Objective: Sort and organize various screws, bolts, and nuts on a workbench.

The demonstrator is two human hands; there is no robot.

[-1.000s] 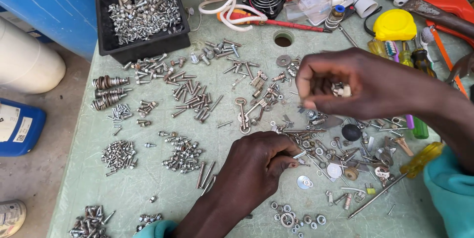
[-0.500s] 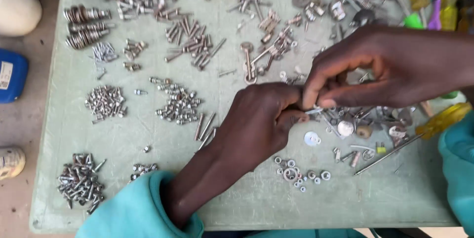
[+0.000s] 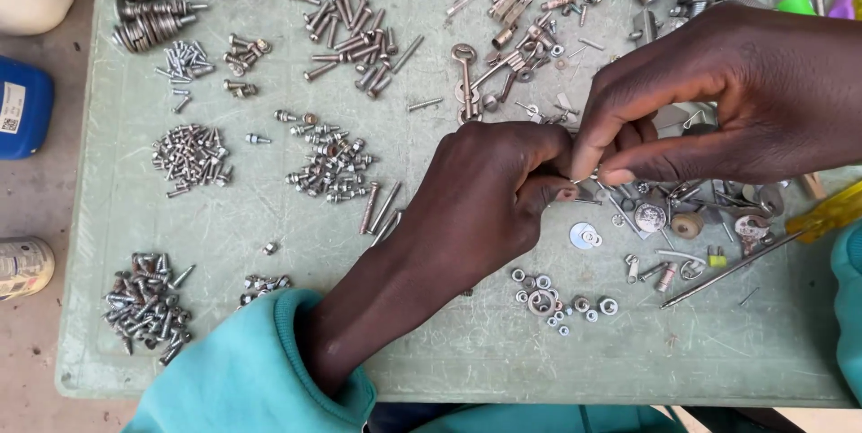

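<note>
Green tabletop (image 3: 269, 218), screws everywhere. Left hand (image 3: 489, 195) and right hand (image 3: 718, 101) (at three o'clock) both pinch one tiny metal screw (image 3: 575, 183) mid-table; it looks light, hard, slippery: best held by its ends.

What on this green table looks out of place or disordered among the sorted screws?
Most screws lie in separate heaps, such as the screw pile. Under the right hand the hardware is an unsorted jumble. One old key lies among the bolts. The left hand meets the right fingertips.
</note>
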